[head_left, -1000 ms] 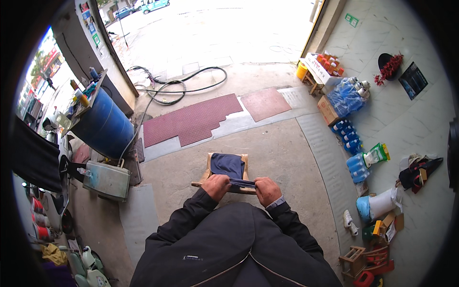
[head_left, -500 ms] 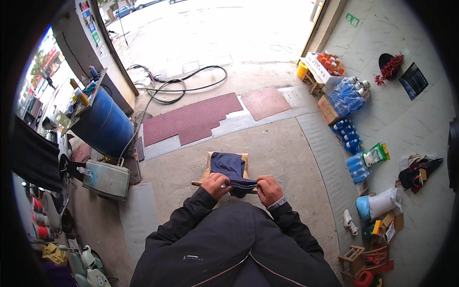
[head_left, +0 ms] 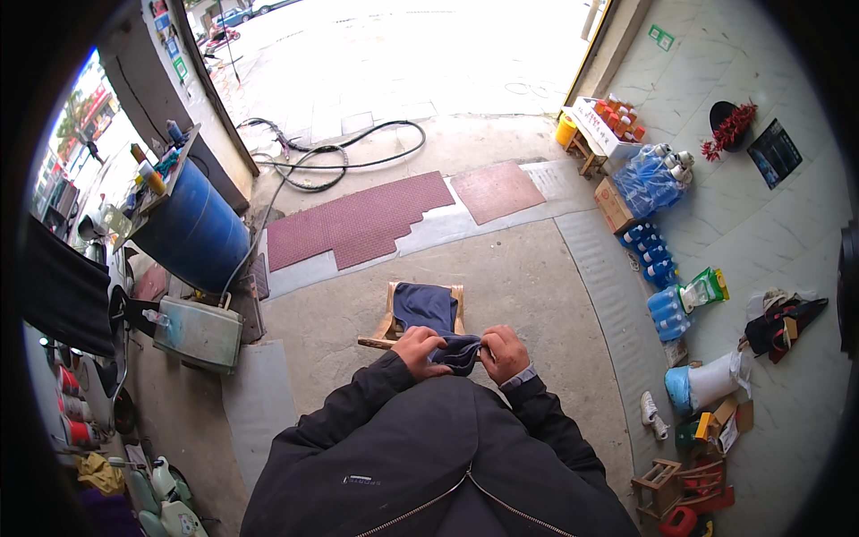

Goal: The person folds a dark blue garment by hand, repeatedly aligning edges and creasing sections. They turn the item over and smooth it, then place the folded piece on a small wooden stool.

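Observation:
A dark blue cloth (head_left: 426, 306) lies over a small wooden stool (head_left: 458, 309) in front of me. Its near edge is gathered up close to my jacket. My left hand (head_left: 419, 350) pinches that edge on the left side, fingers closed on it. On the right, my right hand (head_left: 505, 353) grips the same edge between thumb and fingers. Between the hands the fabric sags in a bunched fold. What kind of cloth article it is, I cannot tell. A pale wooden bar of the stool sticks out left of my left hand.
A blue barrel (head_left: 192, 228) and a grey metal box (head_left: 199, 336) stand at left. Beyond the stool lie red mats (head_left: 358, 219) and a coiled black hose (head_left: 331, 170). Along the right wall are blue bottles (head_left: 667, 313), white shoes (head_left: 653, 414) and small wooden chairs (head_left: 662, 488).
The cloth edge, stretched fairly straight between my hands before, is now slack and bunched. My left hand has shifted slightly right, closer to the right one.

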Demonstrator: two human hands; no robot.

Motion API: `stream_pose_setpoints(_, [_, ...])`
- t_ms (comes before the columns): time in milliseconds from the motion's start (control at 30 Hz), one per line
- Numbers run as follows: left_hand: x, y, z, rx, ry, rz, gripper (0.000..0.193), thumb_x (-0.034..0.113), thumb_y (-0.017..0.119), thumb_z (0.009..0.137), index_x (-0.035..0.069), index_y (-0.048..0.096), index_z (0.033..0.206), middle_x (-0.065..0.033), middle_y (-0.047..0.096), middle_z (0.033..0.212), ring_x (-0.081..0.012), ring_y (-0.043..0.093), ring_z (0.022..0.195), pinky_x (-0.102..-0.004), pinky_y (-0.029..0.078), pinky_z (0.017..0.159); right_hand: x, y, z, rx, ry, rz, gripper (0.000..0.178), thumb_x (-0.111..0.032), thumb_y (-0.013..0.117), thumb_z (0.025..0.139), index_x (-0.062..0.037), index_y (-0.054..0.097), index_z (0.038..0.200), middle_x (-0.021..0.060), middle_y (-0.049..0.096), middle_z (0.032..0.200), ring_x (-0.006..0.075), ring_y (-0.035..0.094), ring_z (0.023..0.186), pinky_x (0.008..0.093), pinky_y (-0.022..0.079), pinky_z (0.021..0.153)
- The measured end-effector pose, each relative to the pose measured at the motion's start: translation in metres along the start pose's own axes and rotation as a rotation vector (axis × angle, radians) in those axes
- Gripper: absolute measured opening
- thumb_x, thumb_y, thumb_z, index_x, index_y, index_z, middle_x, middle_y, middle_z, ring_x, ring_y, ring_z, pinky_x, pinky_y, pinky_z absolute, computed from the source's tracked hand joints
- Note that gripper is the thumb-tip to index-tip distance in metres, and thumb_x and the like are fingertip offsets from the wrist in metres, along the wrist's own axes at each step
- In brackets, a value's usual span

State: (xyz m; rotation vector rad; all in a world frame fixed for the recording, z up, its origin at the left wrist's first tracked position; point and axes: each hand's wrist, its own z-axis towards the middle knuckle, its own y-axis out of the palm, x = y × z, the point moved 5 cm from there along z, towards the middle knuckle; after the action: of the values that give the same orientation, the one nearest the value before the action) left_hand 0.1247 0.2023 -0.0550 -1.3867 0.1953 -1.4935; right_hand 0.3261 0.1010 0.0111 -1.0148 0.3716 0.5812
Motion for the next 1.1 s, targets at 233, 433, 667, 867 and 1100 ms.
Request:
stream_pose_setpoints(233, [0.003, 0.009, 0.003, -0.016, 0.061, -0.008, 0.057, 0.043, 0.095, 0.074, 0.011, 0.070, 0.114, -0.0118, 0.064, 0.113, -0.0360, 0.062, 0.108, -0.0449, 0.053, 0.095, 0.004, 0.000, 0.000, 0.023, 0.040, -0.025, 0.020, 0.003, 0.072, 0.076, -0.0041, 0.061, 0.090, 0.0136, 0.063, 0.094, 0.0367, 0.063, 0.092, 0.0446, 0.053, 0.079])
stream_pose_setpoints(433, [0.010, 0.011, 0.010, 0.010, 0.095, 0.016, 0.062, 0.052, 0.093, 0.074, 0.009, 0.068, 0.109, -0.0124, 0.063, 0.110, -0.0363, 0.062, 0.107, -0.0451, 0.053, 0.094, 0.009, 0.006, 0.003, 0.073, 0.120, -0.125, 0.017, 0.001, 0.068, 0.075, -0.0044, 0.056, 0.086, 0.0142, 0.057, 0.086, 0.0379, 0.060, 0.085, 0.0475, 0.051, 0.072])
stream_pose_setpoints(667, [0.018, 0.014, 0.018, 0.023, 0.061, 0.054, 0.068, 0.061, 0.091, 0.072, 0.006, 0.066, 0.104, -0.0136, 0.062, 0.105, -0.0362, 0.061, 0.103, -0.0435, 0.052, 0.092, 0.014, 0.014, 0.014, 0.122, 0.160, -0.188, 0.016, -0.002, 0.066, 0.075, -0.0047, 0.052, 0.082, 0.0148, 0.056, 0.082, 0.0394, 0.059, 0.080, 0.0497, 0.049, 0.069])
stream_pose_setpoints(867, [0.019, 0.016, 0.022, 0.023, -0.028, 0.071, 0.059, 0.049, 0.090, 0.075, 0.004, 0.066, 0.105, -0.0151, 0.062, 0.105, -0.0377, 0.061, 0.103, -0.0438, 0.053, 0.091, 0.014, 0.019, 0.024, 0.138, 0.173, -0.212, 0.015, -0.003, 0.065, 0.075, -0.0050, 0.052, 0.083, 0.0152, 0.056, 0.081, 0.0407, 0.059, 0.080, 0.0511, 0.049, 0.070])
stream_pose_setpoints(1100, [0.012, 0.016, 0.019, 0.036, -0.100, 0.004, 0.040, 0.030, 0.083, 0.082, 0.004, 0.065, 0.107, -0.0163, 0.061, 0.104, -0.0376, 0.060, 0.101, -0.0447, 0.052, 0.087, 0.017, 0.017, 0.028, 0.138, 0.194, -0.200, 0.015, -0.003, 0.065, 0.075, -0.0052, 0.052, 0.083, 0.0157, 0.057, 0.082, 0.0412, 0.059, 0.081, 0.0512, 0.049, 0.070])
